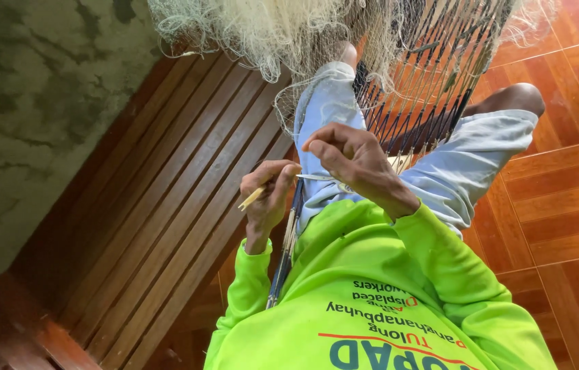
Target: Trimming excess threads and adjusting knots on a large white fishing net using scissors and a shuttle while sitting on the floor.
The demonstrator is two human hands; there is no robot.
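Note:
My left hand (270,195) is closed around a thin bamboo netting needle (251,199), whose tan tip sticks out to the left. My right hand (351,159) sits just to its right, with fingertips pinched on a fine strand of the pale fishing net (269,27). The net hangs bunched above both hands and drapes over my lap. Dark cords (426,75) run in parallel lines under the net between my knees. I wear neon green sleeves and light blue shorts (467,164).
Brown wooden slats (166,205) run diagonally at the left. Beyond them lies a mottled grey-green concrete surface (29,103). Orange-brown floor tiles (563,199) fill the right side. My bare knee (519,96) rises at the upper right.

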